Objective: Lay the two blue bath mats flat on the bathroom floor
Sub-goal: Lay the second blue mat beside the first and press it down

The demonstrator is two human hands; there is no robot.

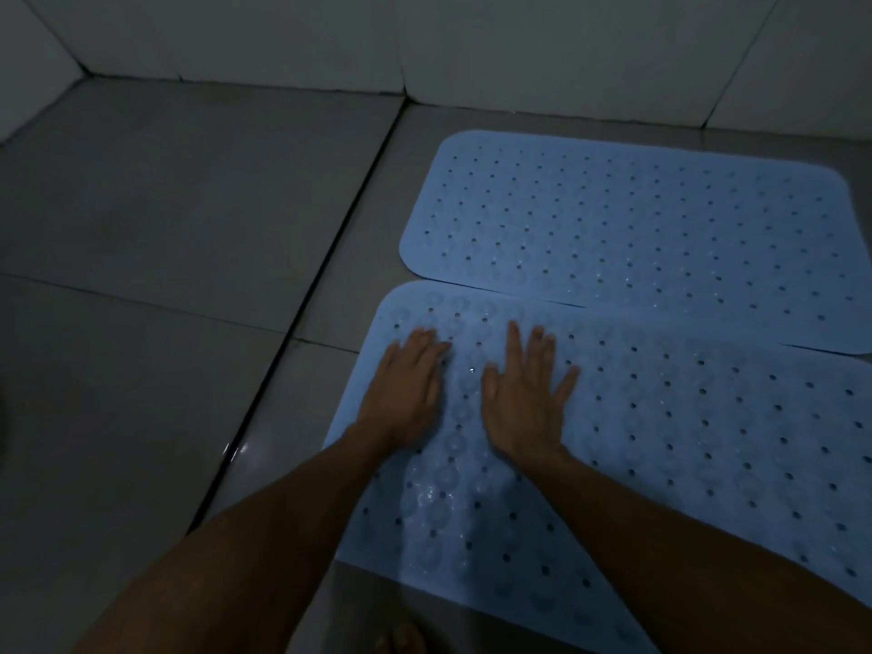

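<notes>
Two light blue perforated bath mats lie on the grey tiled floor. The far mat (637, 228) lies flat close to the wall. The near mat (708, 441) lies in front of it, its far edge slightly overlapping the far mat's near edge. My left hand (406, 389) rests palm down on the near mat's left end, fingers straight. Beside it, my right hand (526, 394) presses flat on the same mat with fingers spread.
White tiled walls (424, 35) border the floor at the back and left. A dark grout channel (302, 313) runs diagonally to the left of the mats. Grey floor tiles (141, 228) fill the left. Toes (401, 639) show at the bottom edge.
</notes>
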